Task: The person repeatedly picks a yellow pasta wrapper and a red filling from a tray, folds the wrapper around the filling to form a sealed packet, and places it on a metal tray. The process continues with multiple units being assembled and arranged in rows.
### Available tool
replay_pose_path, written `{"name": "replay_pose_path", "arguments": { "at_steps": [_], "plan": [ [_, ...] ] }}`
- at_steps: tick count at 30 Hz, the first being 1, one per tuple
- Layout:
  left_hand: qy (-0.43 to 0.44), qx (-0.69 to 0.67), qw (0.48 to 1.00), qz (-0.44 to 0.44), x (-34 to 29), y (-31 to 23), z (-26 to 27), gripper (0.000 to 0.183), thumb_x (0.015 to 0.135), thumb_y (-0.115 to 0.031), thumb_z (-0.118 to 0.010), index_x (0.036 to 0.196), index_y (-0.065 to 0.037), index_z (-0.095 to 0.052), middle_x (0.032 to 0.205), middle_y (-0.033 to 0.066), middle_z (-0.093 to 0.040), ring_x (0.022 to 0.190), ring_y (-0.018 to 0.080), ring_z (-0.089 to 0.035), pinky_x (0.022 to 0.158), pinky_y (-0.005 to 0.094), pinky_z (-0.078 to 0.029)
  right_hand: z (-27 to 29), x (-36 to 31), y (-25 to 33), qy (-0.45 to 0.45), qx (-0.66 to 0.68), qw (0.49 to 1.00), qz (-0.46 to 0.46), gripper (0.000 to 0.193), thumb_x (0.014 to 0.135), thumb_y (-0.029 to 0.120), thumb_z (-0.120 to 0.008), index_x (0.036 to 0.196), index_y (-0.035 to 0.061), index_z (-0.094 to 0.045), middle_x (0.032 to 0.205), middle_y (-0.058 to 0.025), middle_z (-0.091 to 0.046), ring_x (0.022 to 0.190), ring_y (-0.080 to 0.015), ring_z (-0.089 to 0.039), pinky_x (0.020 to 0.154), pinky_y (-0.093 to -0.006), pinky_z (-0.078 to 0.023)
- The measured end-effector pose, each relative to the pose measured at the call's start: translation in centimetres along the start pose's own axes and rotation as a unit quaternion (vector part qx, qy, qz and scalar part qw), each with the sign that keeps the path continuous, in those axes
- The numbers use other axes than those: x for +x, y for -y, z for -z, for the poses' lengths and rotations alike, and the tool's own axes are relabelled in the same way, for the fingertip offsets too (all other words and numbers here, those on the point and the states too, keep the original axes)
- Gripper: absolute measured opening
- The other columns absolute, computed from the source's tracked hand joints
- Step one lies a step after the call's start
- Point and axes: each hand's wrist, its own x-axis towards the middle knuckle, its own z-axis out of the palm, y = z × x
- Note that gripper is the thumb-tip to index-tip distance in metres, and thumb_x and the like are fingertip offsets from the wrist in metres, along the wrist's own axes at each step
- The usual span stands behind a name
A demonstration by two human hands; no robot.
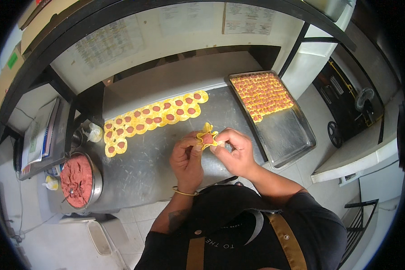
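Observation:
Both hands pinch one dumpling, a yellow wrapper with ruffled edges around pink filling, held above the metal table. My left hand grips its left side between thumb and fingertips. My right hand pinches the right edge the same way. Beyond them, flat round yellow wrappers lie in overlapping rows, each with a dab of pink meat in its middle. To the right, a metal tray bears tight rows of shaped dumplings in its far part; its near part is bare metal.
A steel bowl of pink ground meat, with a utensil in it, stands at the table's left end. Papers and folders fill a shelf at the left. A dark shelf frame arches over the far side. The tray overhangs the table's right edge.

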Motion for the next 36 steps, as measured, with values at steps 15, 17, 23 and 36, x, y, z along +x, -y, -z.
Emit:
{"name": "replay_pose_path", "arguments": {
  "at_steps": [15, 17, 23, 36],
  "plan": [
    [-0.040, -0.257, 0.918, 0.299, -0.8, 4.7, -4.7, 0.019, 0.105, -0.010, -0.061, 0.121, -0.003, -0.068, 0.122, 0.0071, -0.070, 0.112, 0.0183, -0.067, 0.099, 0.0355, -0.055, 0.1, 0.6, -2.7, -0.098, 0.108, 0.983, -0.115, 0.050, 0.085, 0.007, -0.085, 0.125, 0.0015, -0.056, 0.101, -0.0058, -0.072, 0.093, -0.0124, -0.067, 0.085, -0.0313, -0.055],
    [-0.032, -0.263, 0.914, 0.309, -1.2, 5.2, -5.3, 0.022, 0.105, -0.011, -0.061, 0.124, -0.003, -0.067, 0.124, 0.0078, -0.069, 0.114, 0.0192, -0.067, 0.101, 0.0361, -0.055, 2.1, 0.6, -2.8, -0.028, 0.169, 0.978, -0.120, 0.047, 0.085, 0.007, -0.085, 0.122, 0.0025, -0.056, 0.100, -0.0048, -0.069, 0.091, -0.0115, -0.065, 0.084, -0.0313, -0.055],
    [0.005, -0.240, 0.900, 0.363, -2.7, 9.4, -8.2, 0.026, 0.099, -0.011, -0.067, 0.123, -0.002, -0.066, 0.126, 0.0089, -0.068, 0.115, 0.0206, -0.067, 0.104, 0.0371, -0.053, 7.5, -1.8, -7.1, -0.054, 0.092, 0.986, -0.130, 0.044, 0.084, 0.015, -0.084, 0.116, 0.0043, -0.057, 0.096, -0.0086, -0.065, 0.086, -0.0169, -0.065, 0.080, -0.0334, -0.054],
    [0.026, -0.209, 0.854, 0.476, -6.9, 17.5, -15.9, 0.035, 0.104, -0.018, -0.060, 0.134, 0.002, -0.061, 0.136, 0.0156, -0.065, 0.126, 0.0274, -0.062, 0.112, 0.0424, -0.047, 21.5, -6.3, -11.6, 0.038, 0.052, 0.959, -0.276, 0.037, 0.078, 0.023, -0.080, 0.103, 0.0066, -0.058, 0.097, -0.0136, -0.065, 0.096, -0.0355, -0.067, 0.084, -0.0450, -0.054]
  ]
}}
